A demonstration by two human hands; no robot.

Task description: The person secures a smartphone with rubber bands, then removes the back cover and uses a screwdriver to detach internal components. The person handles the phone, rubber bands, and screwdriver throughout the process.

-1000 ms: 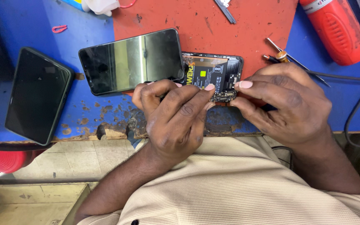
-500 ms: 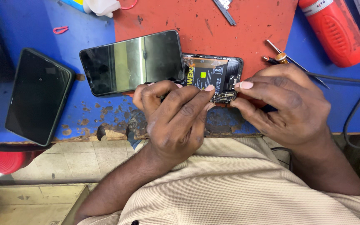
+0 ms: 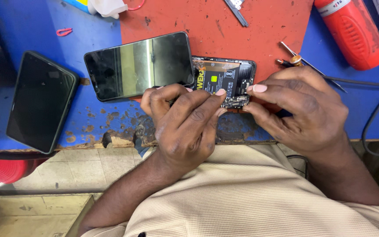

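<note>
Little had changed since the earlier frame — both hands stayed at the opened phone's point(image 3: 224, 79) lower edge on the red mat point(image 3: 259, 26). The left hand point(image 3: 187, 127) and right hand point(image 3: 299, 109) pinched a small circuit board point(image 3: 237, 102) between fingertips. The blue bench point(image 3: 31, 26) held a detached screen point(image 3: 139, 65), another dark phone point(image 3: 40, 101) and a red cylinder point(image 3: 352, 30).

A worn blue bench point(image 3: 31, 22) with chipped paint along its near edge carried a red rubber mat point(image 3: 242, 35). Under the grip lay an opened black phone body point(image 3: 224, 77), its detached dark glass screen point(image 3: 139, 66) just left of it. Further left rested a second black phone point(image 3: 40, 101). Well right of the grip lay a red cylindrical speaker point(image 3: 352, 33).
</note>
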